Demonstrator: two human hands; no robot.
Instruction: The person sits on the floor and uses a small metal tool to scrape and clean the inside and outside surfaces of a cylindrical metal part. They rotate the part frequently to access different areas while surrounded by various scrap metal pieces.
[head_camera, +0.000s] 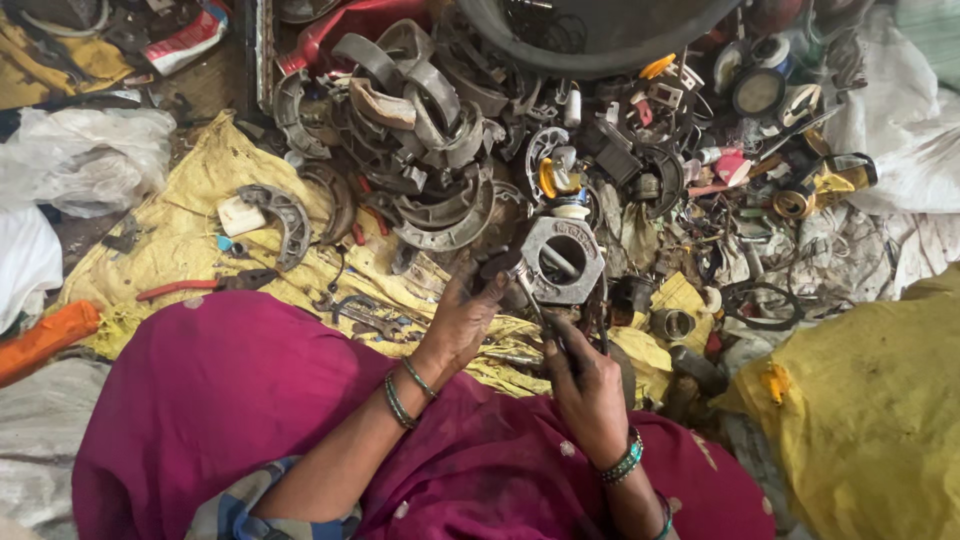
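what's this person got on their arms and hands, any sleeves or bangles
Both hands are bare, no gloves. The left hand has two thin green bangles at the wrist, and a blue checked sleeve covers the upper arm. The right hand wears a stack of green and teal bangles at the wrist. Fingers look grimy.

metal housing (562, 258) just before both hands; brake shoes (420, 130) behind, left.
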